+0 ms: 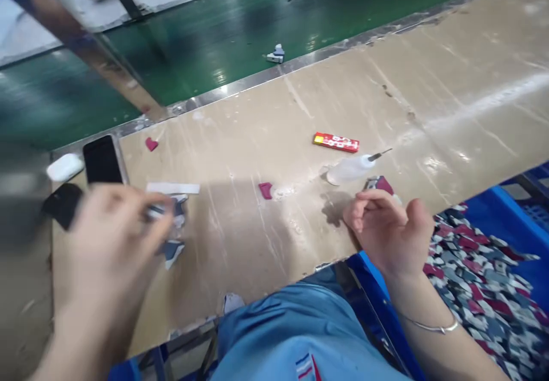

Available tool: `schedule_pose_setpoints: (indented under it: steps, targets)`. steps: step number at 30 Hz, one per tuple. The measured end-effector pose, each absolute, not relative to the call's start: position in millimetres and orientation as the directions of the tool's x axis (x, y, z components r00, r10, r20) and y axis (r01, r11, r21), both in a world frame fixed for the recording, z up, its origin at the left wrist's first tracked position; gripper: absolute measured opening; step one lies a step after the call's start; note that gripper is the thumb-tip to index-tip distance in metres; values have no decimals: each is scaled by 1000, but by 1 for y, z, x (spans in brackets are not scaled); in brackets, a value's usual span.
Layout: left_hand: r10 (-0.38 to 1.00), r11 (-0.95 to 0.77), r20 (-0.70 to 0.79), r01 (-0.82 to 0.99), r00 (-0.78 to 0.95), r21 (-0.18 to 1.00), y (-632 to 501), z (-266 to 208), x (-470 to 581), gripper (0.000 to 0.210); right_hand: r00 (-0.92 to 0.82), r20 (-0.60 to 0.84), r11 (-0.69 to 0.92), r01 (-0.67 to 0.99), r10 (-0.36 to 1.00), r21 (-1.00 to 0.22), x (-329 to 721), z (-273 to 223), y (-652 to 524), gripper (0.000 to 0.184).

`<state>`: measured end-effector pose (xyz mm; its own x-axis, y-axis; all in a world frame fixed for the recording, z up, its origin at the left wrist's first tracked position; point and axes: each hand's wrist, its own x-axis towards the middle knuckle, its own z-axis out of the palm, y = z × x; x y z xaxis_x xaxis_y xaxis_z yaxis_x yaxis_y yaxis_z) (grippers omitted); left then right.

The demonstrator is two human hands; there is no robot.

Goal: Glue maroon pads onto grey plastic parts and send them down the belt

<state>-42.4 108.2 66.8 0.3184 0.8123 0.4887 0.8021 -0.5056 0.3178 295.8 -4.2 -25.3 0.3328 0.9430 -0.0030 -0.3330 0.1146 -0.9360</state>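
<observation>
My left hand [114,235] is smeared by motion over the left part of the table. Its thumb and forefinger reach round small grey-and-white pieces [178,212]; whether they grip one I cannot tell. Just below the fingertips lies another grey-and-white piece [172,251]. My right hand [388,229] is held palm up at the table's front edge, fingers loosely curled and thumb apart, with nothing visible in it. Behind its fingertips sits a maroon-and-grey piece [381,185], partly hidden. A white squeeze bottle with a needle tip [349,170] lies beyond that hand.
A red box [335,142], a maroon piece [265,190] and a white strip [173,188] lie on the table [240,141]. A phone [103,161] and white case [65,167] are at left. A blue bin [514,215] of pieces stands right. Behind runs a green belt [206,43].
</observation>
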Motion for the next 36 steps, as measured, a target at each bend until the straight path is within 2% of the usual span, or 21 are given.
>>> schedule_pose_setpoints:
  steps: [1,2,4,6,8,9,10,11,13,17,20,23,26,28,31,36]
  targets:
    - [791,-567,475,753,385,334,90,59,-40,9,208,-100,13,-480,973,-877,291,-22,0,56]
    - [816,-566,409,711,409,418,72,50,-34,11,88,-174,-88,-594,981,-800,288,-20,4,59]
    - [872,-490,340,667,353,562,41,31,-19,15,-113,-267,-258,-750,957,-609,287,-21,11,63]
    - [924,-382,267,680,273,626,20,16,-5,14,-229,-277,-332,-846,933,-418,292,-28,18,63]
    - [954,-297,176,701,241,648,8,9,0,5,-277,-250,-340,-905,928,-257,302,-36,25,59]
    - [958,-273,120,707,260,652,5,8,-1,10,-295,-242,-345,-917,924,-201,307,-39,28,54]
    - [952,-265,58,713,300,649,3,9,-3,26,-309,-239,-352,-920,921,-169,311,-41,32,47]
    - [935,-270,-3,718,354,641,2,10,-6,44,-315,-245,-360,-918,917,-165,314,-42,35,40]
    - [887,-297,-100,723,451,623,3,14,-12,69,-301,-264,-364,-901,916,-236,315,-39,41,32]
    - [832,-299,-183,702,524,647,10,14,-18,69,-144,-244,-261,-781,959,-567,285,-22,37,37]
    - [880,-229,-135,655,456,720,11,7,-13,74,126,-92,-8,-551,988,-835,248,-14,21,37]
    - [953,-170,-11,561,303,810,7,-6,-5,81,332,154,220,-171,931,-961,218,-19,6,37]
    - [973,-168,56,518,226,839,1,-15,3,81,366,400,334,231,840,-914,204,-29,-1,42]
    - [975,-177,74,524,210,833,0,-18,6,81,309,524,392,398,794,-829,201,-34,-2,41]
    - [972,-184,72,530,226,828,1,-18,6,78,259,604,425,510,754,-748,201,-36,-3,36]
    - [964,-205,78,526,252,825,3,-16,6,72,208,588,388,576,781,-719,203,-35,-6,37]
